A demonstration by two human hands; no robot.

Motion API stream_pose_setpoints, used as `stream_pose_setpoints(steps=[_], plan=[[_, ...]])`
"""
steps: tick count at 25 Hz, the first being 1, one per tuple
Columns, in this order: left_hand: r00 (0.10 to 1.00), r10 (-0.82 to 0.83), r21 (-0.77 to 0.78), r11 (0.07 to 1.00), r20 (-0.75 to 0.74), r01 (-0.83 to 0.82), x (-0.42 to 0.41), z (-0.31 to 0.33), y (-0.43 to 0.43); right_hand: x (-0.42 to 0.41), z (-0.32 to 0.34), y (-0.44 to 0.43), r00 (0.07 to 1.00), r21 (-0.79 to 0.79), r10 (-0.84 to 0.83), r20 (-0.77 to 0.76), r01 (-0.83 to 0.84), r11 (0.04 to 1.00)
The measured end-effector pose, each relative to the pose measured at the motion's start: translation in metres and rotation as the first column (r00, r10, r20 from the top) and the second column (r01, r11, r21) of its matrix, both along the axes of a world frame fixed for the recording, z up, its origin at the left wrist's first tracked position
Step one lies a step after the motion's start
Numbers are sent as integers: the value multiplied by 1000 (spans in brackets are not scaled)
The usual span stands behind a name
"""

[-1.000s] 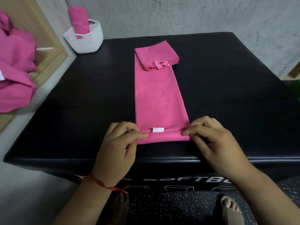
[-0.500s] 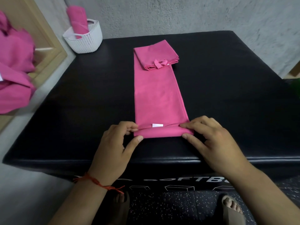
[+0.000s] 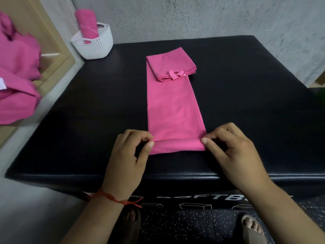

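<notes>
Pink, smooth fabric: one long cloth (image 3: 173,110) lies flat down the middle of your black padded counter (image 3: 246,111), its near end rolled by the front edge. Your left hand (image 3: 126,155) and right hand (image 3: 233,154) each pinch one roll end, fingers curled. One white woven basket (image 3: 95,48) stands at the far-left corner.

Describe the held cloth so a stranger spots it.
On the black table, a long pink cloth strip lies down the middle. Unlike the pink roll in the white basket, left hand and right hand pinch its rolled near end.
</notes>
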State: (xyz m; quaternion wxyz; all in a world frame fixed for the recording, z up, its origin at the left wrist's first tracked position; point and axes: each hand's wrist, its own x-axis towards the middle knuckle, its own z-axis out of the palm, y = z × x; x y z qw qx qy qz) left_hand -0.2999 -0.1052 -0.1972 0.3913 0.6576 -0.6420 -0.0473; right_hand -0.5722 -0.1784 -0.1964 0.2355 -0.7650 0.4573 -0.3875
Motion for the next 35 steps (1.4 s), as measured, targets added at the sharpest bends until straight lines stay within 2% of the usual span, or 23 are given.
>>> stream_pose_setpoints(steps=[5,8,12,16,20,26,32,35], plan=[[991,-52,-113,991,120,66,-3,-7,1,-1,-5,5,989,-210,49,-138,-78,975],[984,-57,-123,989,170,79,3,-9,5,-5,-6,4,985,-218,51,-167,-87,972],[981,-38,-30,999,191,45,3,-10,4,-3,-10,1,979,-172,27,-200,-62,983],[991,-66,81,995,116,56,8,-10,-1,-1,-9,-2,976,-109,13,-218,-37,993],[987,50,134,991,-155,-29,5,-5,-2,3,-10,-3,978,-72,-31,-207,17,997],[981,-3,169,985,-195,36,6,3,2,-2,-4,2,990,-26,13,-140,-16,1000],[994,71,168,984,-84,-56,6,0,-8,-1,-4,-2,999,36,-21,-46,23,999],[993,117,130,984,34,-120,4,-5,-12,-3,-4,-3,999,38,-26,-36,27,999]])
